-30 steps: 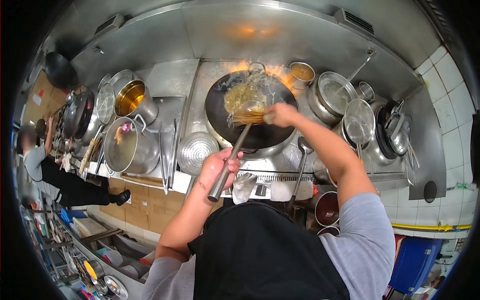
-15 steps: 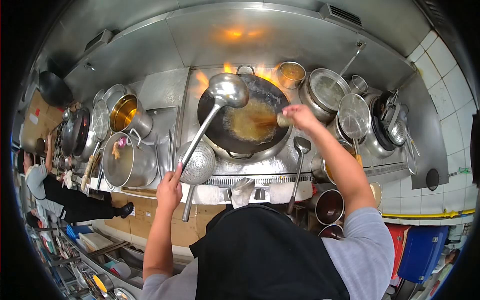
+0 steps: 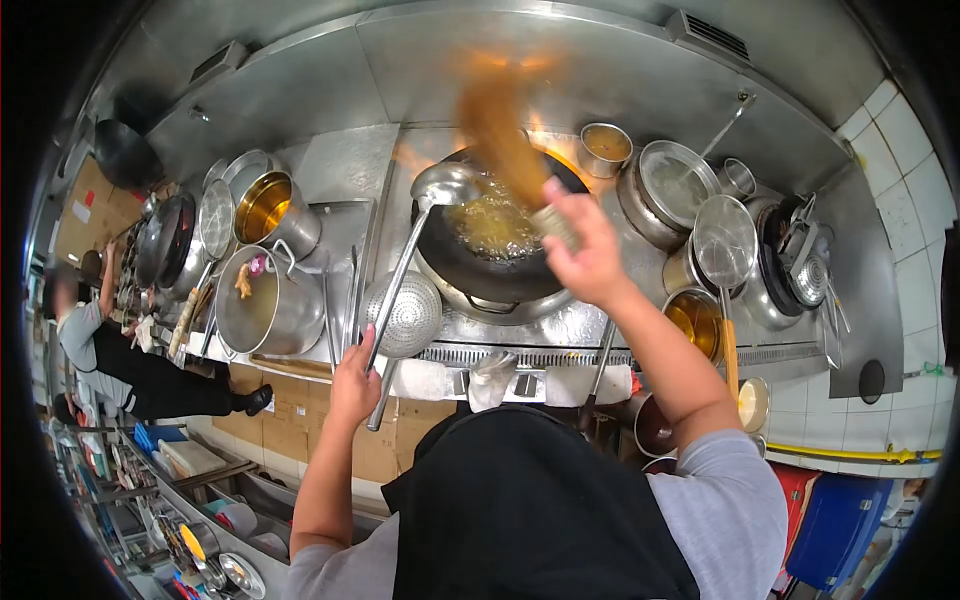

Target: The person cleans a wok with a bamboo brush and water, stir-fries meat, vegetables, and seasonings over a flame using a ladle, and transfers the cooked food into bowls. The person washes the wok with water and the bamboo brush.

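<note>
A black wok [image 3: 465, 268] sits over flames, with bubbling brownish liquid [image 3: 497, 228] inside. My left hand [image 3: 354, 382] is closed around the long metal handle of a ladle [image 3: 447, 186], whose bowl is above the wok's upper left part. My right hand [image 3: 588, 245] grips a bamboo brush [image 3: 502, 135] by its bound end. The brush is raised over the wok, its bristles blurred by motion and pointing up towards the back wall. Below my left hand's ladle lies a round perforated strainer [image 3: 408, 315], to the left of the wok.
Left of the wok stand a large pot [image 3: 258, 312] and a pot of amber oil [image 3: 267, 210]. On the right are a lidded-looking round pot [image 3: 673, 185], a mesh strainer [image 3: 725, 240] and another oil pot [image 3: 694, 318]. A person [image 3: 130, 360] works at the far left.
The brush has lifted out of the wok and swung up with my right hand. The ladle bowl is lower and slightly left. The liquid now bubbles more visibly.
</note>
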